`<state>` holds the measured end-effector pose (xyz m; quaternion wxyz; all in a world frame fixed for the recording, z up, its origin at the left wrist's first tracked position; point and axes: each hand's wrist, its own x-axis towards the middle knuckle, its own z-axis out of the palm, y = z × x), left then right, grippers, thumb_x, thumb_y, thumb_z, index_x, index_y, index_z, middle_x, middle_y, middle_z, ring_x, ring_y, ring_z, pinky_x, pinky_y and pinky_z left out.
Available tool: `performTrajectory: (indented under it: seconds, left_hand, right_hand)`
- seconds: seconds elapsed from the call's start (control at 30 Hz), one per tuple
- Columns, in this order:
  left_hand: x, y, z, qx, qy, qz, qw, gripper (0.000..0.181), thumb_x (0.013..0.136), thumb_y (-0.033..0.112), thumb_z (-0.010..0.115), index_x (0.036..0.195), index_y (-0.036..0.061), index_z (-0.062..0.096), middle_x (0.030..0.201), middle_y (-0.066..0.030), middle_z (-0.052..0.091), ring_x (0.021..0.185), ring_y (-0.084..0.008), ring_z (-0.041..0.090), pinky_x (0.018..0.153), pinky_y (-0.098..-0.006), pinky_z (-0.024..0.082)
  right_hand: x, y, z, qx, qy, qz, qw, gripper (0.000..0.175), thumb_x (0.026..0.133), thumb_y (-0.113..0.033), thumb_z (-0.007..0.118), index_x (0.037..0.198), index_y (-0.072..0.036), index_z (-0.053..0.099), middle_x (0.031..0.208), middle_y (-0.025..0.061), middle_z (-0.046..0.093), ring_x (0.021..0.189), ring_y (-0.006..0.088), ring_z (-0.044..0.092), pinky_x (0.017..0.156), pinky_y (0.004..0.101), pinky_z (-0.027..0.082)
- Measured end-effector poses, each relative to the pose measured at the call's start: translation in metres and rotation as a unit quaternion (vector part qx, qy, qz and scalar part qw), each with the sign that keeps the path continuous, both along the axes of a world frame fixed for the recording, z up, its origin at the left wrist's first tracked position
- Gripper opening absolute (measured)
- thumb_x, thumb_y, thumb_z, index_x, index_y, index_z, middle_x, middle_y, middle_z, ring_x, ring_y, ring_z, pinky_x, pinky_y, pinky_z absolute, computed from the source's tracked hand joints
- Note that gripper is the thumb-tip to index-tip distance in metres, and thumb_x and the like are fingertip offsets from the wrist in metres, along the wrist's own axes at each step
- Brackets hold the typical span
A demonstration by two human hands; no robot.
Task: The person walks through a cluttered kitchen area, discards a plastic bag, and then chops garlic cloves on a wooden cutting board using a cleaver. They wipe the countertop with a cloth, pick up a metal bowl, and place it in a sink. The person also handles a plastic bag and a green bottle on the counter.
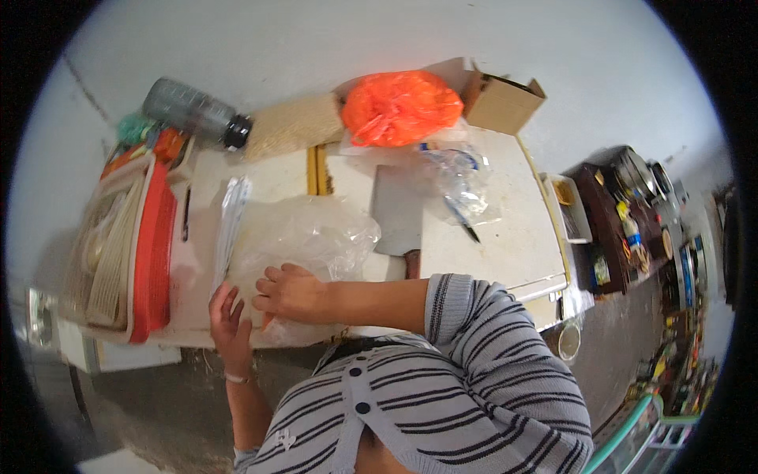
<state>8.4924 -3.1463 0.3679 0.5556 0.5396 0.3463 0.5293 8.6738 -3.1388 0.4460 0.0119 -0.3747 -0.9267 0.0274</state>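
Note:
My left hand (230,323) is at the table's front edge, fingers apart and nothing visible in them. Beside it, my right hand (293,293) lies over a clear plastic bag (308,231), its fingers bent to the left. Whether those fingers grip the plastic cannot be made out. Under the right hand a small orange bit (267,321) shows through. A flat folded strip of clear plastic (234,207) lies along the bag's left side. To the bag's right is a cleaver with a wide grey blade (395,213) and a brown handle (413,263).
A red-and-white plastic basket (155,255) stands at the left. Behind are a dark clear bottle (189,109), a tied orange plastic bag (402,109) and a cardboard box (503,103). Crumpled clear plastic (468,172) and a pen-like tool (465,224) lie at the right.

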Motion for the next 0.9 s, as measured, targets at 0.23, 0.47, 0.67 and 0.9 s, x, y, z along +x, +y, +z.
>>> performTrajectory:
  seconds: [0.23,0.47,0.67,0.9]
  left_hand:
    - [0.016,0.025,-0.008,0.066,-0.032,-0.136,0.988,0.090,0.070,0.021,0.074,0.140,0.0072,0.020,0.138,-0.0116,0.027,0.127,-0.0272,0.032,0.103,-0.0370,0.031]
    - [0.026,0.027,0.003,0.125,0.119,-0.051,0.984,0.051,0.061,-0.001,0.063,0.111,0.0025,0.058,0.113,-0.0123,0.049,0.107,-0.0246,0.051,0.095,-0.0333,0.040]
    - [0.030,0.024,-0.004,0.101,0.115,-0.058,0.987,0.052,0.065,0.000,0.066,0.116,0.0021,0.055,0.119,-0.0131,0.044,0.111,-0.0260,0.048,0.096,-0.0342,0.040]
    - [0.027,0.011,0.004,0.127,0.147,0.037,0.980,0.070,0.070,0.014,0.071,0.132,0.0047,0.039,0.137,-0.0149,0.031,0.118,-0.0280,0.042,0.094,-0.0371,0.042]
  right_hand:
    - [-0.011,0.004,0.047,-0.047,0.117,-0.009,0.992,0.031,0.080,-0.014,0.050,0.109,-0.002,0.052,0.108,0.0141,0.057,0.102,0.0288,0.055,0.080,0.0381,0.050]
    - [0.132,-0.022,0.120,0.302,0.136,-0.339,0.880,0.054,0.062,-0.015,0.075,0.112,-0.011,0.054,0.114,0.0167,0.053,0.111,0.0364,0.046,0.094,0.0468,0.035]
    - [0.280,0.013,0.111,0.162,0.042,-0.677,0.717,0.066,0.063,-0.028,0.075,0.123,-0.013,0.051,0.117,0.0227,0.055,0.110,0.0360,0.053,0.093,0.0488,0.037]
    - [0.280,0.095,0.222,0.257,0.261,-0.556,0.746,0.046,0.065,-0.023,0.071,0.106,-0.006,0.060,0.097,0.0202,0.064,0.091,0.0348,0.062,0.080,0.0384,0.048]
